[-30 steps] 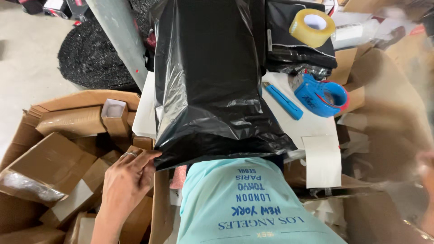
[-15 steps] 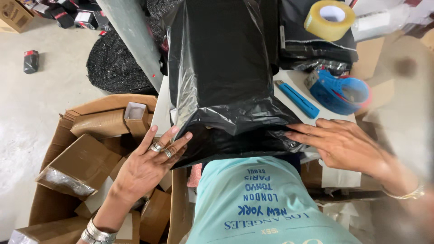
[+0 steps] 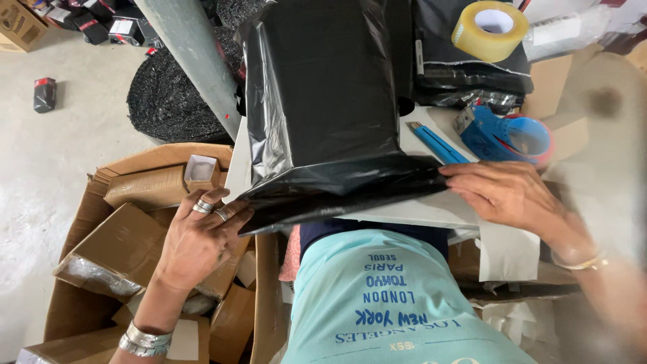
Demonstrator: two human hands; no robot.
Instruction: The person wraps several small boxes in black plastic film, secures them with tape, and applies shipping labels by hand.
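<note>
Fingers of left hand (image 3: 199,239) bent, tips pinching the lower left corner of the black plastic mailer bag (image 3: 323,114); two silver rings on the fingers, silver bangles at the wrist. Below and left of that hand: open cardboard carton (image 3: 81,222) holding small brown boxes. Mailer bag lies flat on the white tabletop (image 3: 418,212), bulky, its near edge folded over and hanging just past the table edge. Right of bag: blue box cutter (image 3: 437,143), then blue tape dispenser (image 3: 509,135); roll of clear packing tape (image 3: 490,28) sits farther back on a stack of dark bags. Right hand (image 3: 505,195), fingers nearly straight, pressed flat onto the bag's lower right corner, not gripping.
</note>
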